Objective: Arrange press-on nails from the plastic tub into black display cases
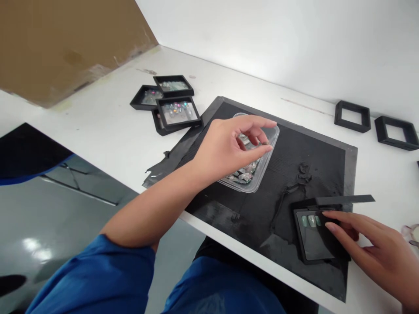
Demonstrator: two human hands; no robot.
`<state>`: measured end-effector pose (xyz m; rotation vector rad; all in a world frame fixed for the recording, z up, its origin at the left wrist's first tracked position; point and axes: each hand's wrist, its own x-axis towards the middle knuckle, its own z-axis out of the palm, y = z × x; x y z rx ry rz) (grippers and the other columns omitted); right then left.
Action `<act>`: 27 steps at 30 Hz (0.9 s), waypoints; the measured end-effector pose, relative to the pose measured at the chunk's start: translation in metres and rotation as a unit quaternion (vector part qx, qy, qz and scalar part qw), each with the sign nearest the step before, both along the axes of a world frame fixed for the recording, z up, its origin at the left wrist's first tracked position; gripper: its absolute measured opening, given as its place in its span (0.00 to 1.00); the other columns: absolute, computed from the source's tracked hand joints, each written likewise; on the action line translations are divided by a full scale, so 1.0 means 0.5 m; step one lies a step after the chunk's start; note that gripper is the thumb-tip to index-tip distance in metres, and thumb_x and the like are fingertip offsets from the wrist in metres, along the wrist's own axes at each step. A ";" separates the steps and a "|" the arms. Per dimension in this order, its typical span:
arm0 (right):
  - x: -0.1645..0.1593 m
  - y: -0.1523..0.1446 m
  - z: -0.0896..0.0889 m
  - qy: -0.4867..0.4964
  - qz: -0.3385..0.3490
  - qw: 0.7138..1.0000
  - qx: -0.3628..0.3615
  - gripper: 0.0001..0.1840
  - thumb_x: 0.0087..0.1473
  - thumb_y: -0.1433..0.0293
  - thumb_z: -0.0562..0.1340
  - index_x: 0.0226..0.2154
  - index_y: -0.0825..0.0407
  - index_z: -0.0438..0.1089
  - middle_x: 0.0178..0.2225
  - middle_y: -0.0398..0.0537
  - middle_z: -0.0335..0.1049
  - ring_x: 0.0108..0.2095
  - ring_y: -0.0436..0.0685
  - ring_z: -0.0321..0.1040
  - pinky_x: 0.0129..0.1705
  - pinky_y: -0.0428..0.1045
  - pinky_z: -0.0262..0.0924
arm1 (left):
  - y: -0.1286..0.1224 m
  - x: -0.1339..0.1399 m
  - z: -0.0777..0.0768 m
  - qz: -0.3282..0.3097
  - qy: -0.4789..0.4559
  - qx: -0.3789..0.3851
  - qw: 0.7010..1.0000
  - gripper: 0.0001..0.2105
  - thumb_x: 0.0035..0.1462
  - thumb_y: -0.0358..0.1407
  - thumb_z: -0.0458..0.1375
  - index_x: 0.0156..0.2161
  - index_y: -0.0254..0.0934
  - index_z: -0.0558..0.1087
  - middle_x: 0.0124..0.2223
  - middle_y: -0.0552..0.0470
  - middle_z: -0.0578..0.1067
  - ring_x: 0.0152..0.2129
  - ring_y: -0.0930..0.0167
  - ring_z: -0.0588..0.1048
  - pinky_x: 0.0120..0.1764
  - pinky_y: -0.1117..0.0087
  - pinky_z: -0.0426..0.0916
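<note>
My left hand (229,144) hovers over a clear plastic container (259,185) that holds many small glossy nail tips (246,174). Its thumb and a curled finger come together, with a tiny thing perhaps between them, while the index finger stretches out. On the black mat, an open black case (299,250) has green and pale press-on nails (312,221) in a row along its top edge. My right hand (373,244) reaches in from the right. Its thumb and index fingertip pinch at the right end of that row; whatever they grip is hidden.
Several black framed boxes with shiny nails (178,112) are piled at the left back. Two black frames (352,116) stand at the right back. Under the work lies a black mat (242,229) with a torn left corner, on a white table (111,126). A brown board (72,48) rises behind.
</note>
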<state>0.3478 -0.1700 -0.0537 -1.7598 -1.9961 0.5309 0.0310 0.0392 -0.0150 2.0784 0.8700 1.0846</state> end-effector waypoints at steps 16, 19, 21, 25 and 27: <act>0.001 -0.002 -0.006 -0.006 -0.021 1.000 -0.011 0.18 0.67 0.52 0.67 0.50 0.43 0.83 0.28 0.44 0.74 0.22 0.50 0.70 0.18 0.40 0.70 | 0.004 0.002 -0.002 -0.023 -0.050 -0.045 0.997 0.19 0.57 0.41 0.75 0.51 0.37 0.82 0.31 0.54 0.82 0.27 0.74 0.79 0.25 0.77 0.71; 0.004 -0.004 -0.007 -0.013 -0.017 1.000 -0.014 0.18 0.67 0.52 0.66 0.50 0.44 0.83 0.28 0.44 0.74 0.22 0.50 0.70 0.18 0.40 0.70 | 0.006 0.003 -0.002 -0.011 -0.064 -0.053 0.997 0.19 0.56 0.43 0.76 0.49 0.38 0.82 0.29 0.55 0.80 0.25 0.75 0.77 0.24 0.77 0.68; 0.006 -0.007 -0.006 -0.017 -0.014 1.000 -0.011 0.17 0.67 0.53 0.66 0.51 0.44 0.82 0.29 0.44 0.75 0.22 0.50 0.71 0.18 0.40 0.70 | 0.009 0.003 -0.002 -0.008 -0.074 -0.055 0.996 0.18 0.55 0.43 0.76 0.48 0.38 0.81 0.29 0.56 0.79 0.24 0.76 0.76 0.23 0.78 0.66; 0.005 -0.009 -0.006 -0.016 -0.010 1.000 0.000 0.16 0.67 0.54 0.67 0.52 0.42 0.81 0.30 0.42 0.76 0.23 0.49 0.72 0.19 0.38 0.70 | 0.015 0.006 -0.003 -0.036 -0.110 -0.073 0.991 0.18 0.56 0.46 0.76 0.45 0.37 0.81 0.28 0.56 0.78 0.22 0.77 0.74 0.21 0.78 0.63; 0.003 -0.008 -0.006 -0.014 -0.011 1.000 0.005 0.16 0.67 0.54 0.67 0.52 0.42 0.81 0.30 0.42 0.76 0.23 0.48 0.72 0.19 0.38 0.70 | 0.016 0.009 -0.004 -0.048 -0.144 -0.092 0.984 0.19 0.58 0.49 0.74 0.46 0.38 0.80 0.28 0.56 0.78 0.20 0.78 0.73 0.20 0.77 0.65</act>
